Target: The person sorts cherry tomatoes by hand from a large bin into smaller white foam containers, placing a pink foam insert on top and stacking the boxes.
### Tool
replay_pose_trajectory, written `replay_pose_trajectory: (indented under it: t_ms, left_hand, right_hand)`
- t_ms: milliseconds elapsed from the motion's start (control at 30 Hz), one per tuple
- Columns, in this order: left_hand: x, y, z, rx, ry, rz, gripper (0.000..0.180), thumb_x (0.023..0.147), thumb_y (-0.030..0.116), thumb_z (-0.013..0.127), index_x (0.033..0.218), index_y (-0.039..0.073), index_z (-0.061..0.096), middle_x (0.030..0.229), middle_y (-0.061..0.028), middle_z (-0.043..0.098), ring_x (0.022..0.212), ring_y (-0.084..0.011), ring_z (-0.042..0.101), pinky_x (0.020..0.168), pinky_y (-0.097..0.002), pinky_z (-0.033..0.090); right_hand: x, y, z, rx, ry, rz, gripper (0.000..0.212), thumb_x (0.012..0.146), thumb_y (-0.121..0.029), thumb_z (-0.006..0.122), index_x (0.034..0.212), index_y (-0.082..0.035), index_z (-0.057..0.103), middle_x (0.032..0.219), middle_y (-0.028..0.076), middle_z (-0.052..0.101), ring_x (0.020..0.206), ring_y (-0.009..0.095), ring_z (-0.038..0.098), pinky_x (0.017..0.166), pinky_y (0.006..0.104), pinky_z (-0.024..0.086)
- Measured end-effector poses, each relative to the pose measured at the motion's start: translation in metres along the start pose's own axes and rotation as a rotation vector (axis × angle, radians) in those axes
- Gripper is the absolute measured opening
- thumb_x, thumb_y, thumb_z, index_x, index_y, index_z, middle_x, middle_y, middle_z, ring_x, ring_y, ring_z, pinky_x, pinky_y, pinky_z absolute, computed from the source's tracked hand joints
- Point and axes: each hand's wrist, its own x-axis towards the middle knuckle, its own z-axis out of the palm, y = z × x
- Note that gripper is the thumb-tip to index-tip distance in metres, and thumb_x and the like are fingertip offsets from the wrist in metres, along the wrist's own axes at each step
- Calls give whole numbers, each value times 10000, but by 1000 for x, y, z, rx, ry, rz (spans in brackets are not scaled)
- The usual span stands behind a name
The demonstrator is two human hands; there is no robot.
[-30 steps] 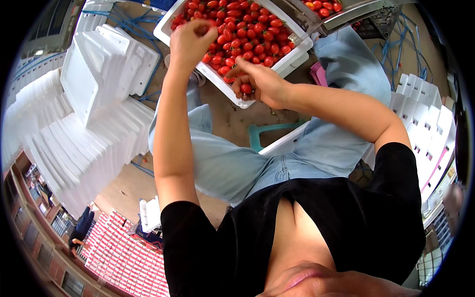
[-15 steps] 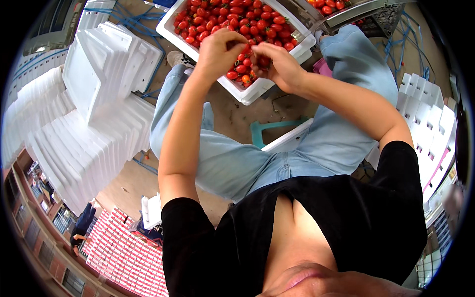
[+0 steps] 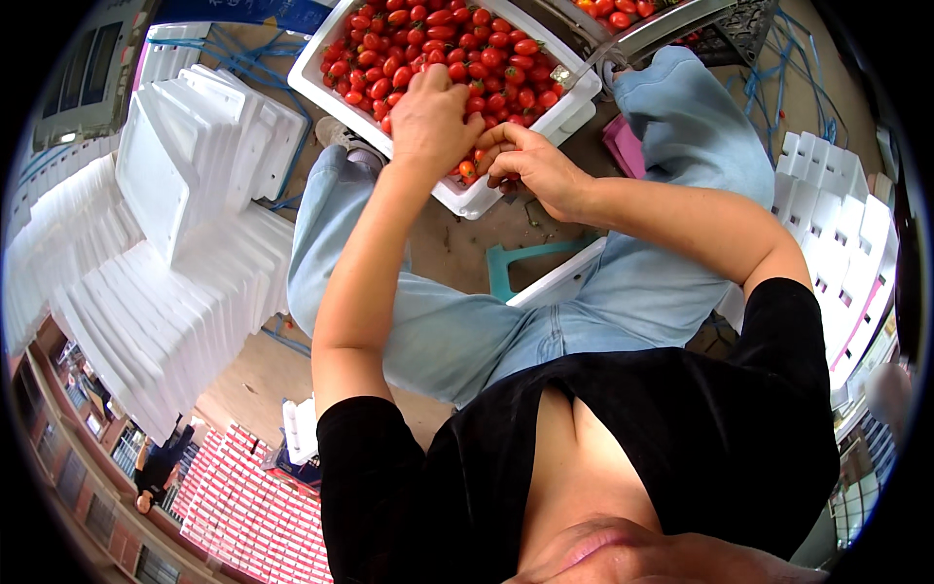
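Note:
Glossy red cherry tomatoes (image 3: pixel 423 44) fill a white foam box (image 3: pixel 574 102) between my knees. My left hand (image 3: pixel 431 119) is over the box's near part, its fingers bent down onto the tomatoes. Its fingertips are partly hidden, so what they pinch cannot be made out. Just to its right, my right hand (image 3: pixel 540 167) hovers at the near right rim with curled fingers, the back of the hand up. Whatever lies inside those fingers is hidden. A few tomatoes, one more orange (image 3: pixel 468 169), show below the hands in the near corner.
Stacked white foam lids (image 3: pixel 161 311) stand at my left, and white foam pieces (image 3: pixel 827 214) at my right. More tomatoes (image 3: pixel 623 14) sit in a metal-edged tray (image 3: pixel 671 31) beyond the box. A green stool (image 3: pixel 501 268), pink item (image 3: pixel 623 146) and blue straps (image 3: pixel 803 73) are around.
My right hand has come nearer to me, toward the box's near right rim. My left hand's fingers now point down into the tomatoes. The box sits slightly further left in view.

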Motion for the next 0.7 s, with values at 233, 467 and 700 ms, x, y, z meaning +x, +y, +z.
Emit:
replay_pose_trajectory:
  t_ms: [233,467,700]
  left_hand:
    - [-1,1,-45,-674,-211,73,130,743,74,741,854,16,708,799,-58,557,759,-178,569,673,-303,458]
    - [40,-4,-13,-632,77,309,240,859,70,670,1095,95,706,1148,-81,662,1130,-239,591,948,-363,463]
    - [49,-24,26,60,13,448,490,911,407,600,1378,285,512,1482,-5,439,1388,-248,369,1155,-490,256]
  right_hand:
    - [-15,-18,1,264,-78,-37,403,864,-60,543,1261,-114,495,1026,41,603,822,127,569,791,282,485]
    - [-1,6,-4,161,-106,76,139,908,-237,621,968,-118,660,853,-8,624,705,87,566,619,249,432]
    - [-12,13,2,-14,-234,143,132,891,-195,632,911,-68,661,827,11,623,679,101,566,604,253,420]
